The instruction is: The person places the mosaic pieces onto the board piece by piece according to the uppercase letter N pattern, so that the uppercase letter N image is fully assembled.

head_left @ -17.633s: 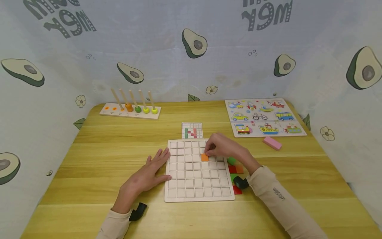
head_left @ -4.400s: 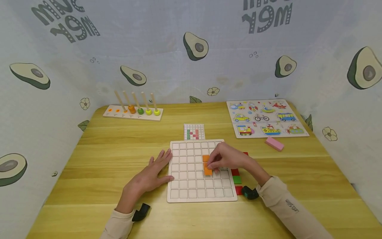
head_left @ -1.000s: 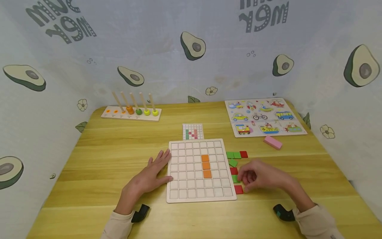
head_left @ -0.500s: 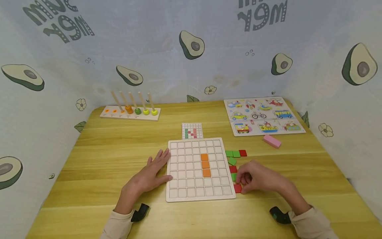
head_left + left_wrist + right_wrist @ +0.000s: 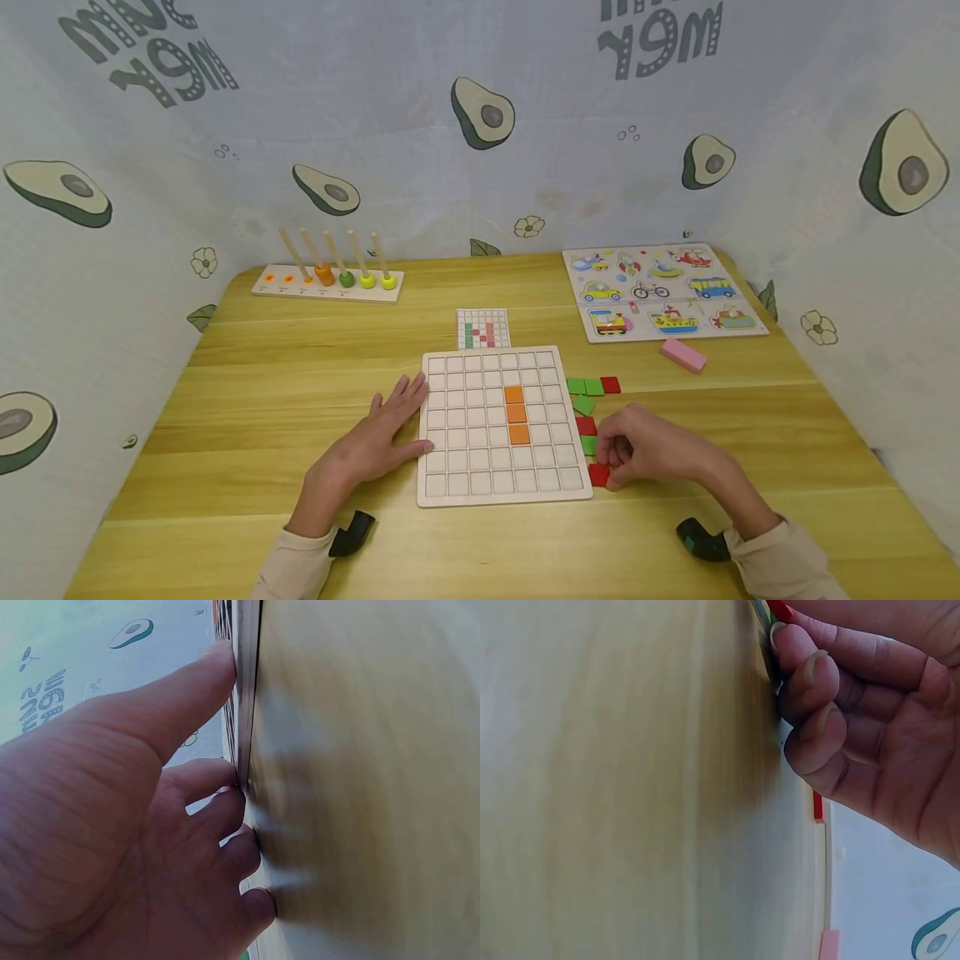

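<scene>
A square wooden grid board [image 5: 457,475] lies on the table, with three orange tiles [image 5: 516,414] in one column. My left hand [image 5: 375,437] rests at the board's left edge, fingers spread; in the left wrist view its thumb [image 5: 180,701] touches the rim. At the lower right corner, my right hand [image 5: 652,446] pinches a red tile [image 5: 598,475] lying by the board; a sliver of red shows at the fingertips in the right wrist view. Just above it are a green tile [image 5: 589,446] and another red tile [image 5: 586,426], partly beside or under the board's edge.
Behind the board lies a pattern card [image 5: 482,328]. More green tiles [image 5: 584,386] and a red tile [image 5: 611,385] lie right of the board. Farther back are a peg stacker [image 5: 327,287], a vehicle puzzle [image 5: 666,293] and a pink block [image 5: 683,355].
Orange tiles on the board have grown from one to three. My right hand has left the board for the tiles at its right, and the lower red tile has shifted slightly right.
</scene>
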`<action>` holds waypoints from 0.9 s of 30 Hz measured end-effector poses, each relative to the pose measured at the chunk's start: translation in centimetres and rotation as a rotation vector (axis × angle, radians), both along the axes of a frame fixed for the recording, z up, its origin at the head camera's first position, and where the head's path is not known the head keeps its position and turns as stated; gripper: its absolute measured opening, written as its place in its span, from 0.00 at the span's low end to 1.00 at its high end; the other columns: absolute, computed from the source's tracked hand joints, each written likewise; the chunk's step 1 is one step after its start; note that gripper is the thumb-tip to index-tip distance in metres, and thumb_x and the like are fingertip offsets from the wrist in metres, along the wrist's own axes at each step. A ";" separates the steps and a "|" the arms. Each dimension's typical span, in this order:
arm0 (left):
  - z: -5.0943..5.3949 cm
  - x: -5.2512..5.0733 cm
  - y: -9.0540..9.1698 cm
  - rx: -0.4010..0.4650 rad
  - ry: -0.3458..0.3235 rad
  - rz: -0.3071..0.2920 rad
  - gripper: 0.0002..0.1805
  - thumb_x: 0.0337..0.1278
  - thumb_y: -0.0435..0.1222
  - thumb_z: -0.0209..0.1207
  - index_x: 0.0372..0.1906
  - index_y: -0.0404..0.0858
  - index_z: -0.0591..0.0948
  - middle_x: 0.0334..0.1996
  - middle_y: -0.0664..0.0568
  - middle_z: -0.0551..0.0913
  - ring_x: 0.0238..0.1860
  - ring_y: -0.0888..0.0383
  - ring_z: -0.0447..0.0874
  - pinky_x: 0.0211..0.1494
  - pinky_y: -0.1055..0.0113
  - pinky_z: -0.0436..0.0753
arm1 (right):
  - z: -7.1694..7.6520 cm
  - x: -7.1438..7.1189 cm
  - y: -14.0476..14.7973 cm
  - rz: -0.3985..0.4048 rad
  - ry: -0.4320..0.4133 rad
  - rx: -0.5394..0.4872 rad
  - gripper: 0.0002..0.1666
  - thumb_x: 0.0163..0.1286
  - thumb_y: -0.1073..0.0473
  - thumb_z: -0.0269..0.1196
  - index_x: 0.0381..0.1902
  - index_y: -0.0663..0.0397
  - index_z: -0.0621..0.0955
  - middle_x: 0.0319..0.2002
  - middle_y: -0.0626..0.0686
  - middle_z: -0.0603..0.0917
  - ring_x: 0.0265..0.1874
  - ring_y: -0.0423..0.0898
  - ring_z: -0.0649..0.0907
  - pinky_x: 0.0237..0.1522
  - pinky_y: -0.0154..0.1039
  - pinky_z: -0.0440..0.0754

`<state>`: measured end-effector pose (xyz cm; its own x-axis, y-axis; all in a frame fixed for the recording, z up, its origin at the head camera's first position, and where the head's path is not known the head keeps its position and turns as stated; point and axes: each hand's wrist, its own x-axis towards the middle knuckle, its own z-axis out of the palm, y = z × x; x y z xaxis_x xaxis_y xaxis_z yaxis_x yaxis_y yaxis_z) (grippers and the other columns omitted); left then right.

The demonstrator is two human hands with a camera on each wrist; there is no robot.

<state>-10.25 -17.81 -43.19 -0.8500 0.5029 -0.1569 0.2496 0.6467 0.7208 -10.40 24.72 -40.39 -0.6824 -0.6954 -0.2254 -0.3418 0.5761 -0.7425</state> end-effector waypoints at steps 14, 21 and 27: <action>0.0 0.1 0.1 -0.005 -0.004 0.007 0.47 0.76 0.40 0.66 0.87 0.32 0.54 0.88 0.44 0.46 0.88 0.41 0.35 0.87 0.36 0.34 | 0.8 -0.2 0.4 0.002 0.011 -0.006 0.08 0.68 0.59 0.77 0.32 0.44 0.87 0.29 0.37 0.81 0.29 0.34 0.78 0.31 0.31 0.81; -0.1 0.0 0.1 -0.001 0.002 0.000 0.46 0.76 0.40 0.66 0.87 0.32 0.54 0.88 0.43 0.47 0.88 0.40 0.35 0.86 0.35 0.35 | 1.5 -0.4 0.4 -0.039 0.043 -0.034 0.07 0.70 0.60 0.75 0.32 0.43 0.89 0.29 0.37 0.84 0.29 0.35 0.81 0.34 0.32 0.85; -0.1 0.0 0.1 -0.008 0.004 0.002 0.46 0.76 0.39 0.66 0.86 0.31 0.54 0.88 0.43 0.47 0.88 0.41 0.35 0.87 0.35 0.35 | 2.1 -1.0 -1.0 -0.064 0.078 -0.079 0.04 0.69 0.60 0.77 0.33 0.47 0.90 0.29 0.38 0.85 0.28 0.36 0.80 0.32 0.31 0.82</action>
<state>-10.21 -17.69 -43.25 -0.8517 0.4997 -0.1577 0.2506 0.6527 0.7150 -11.39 23.72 -38.31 -0.7396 -0.6629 -0.1163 -0.3646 0.5398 -0.7587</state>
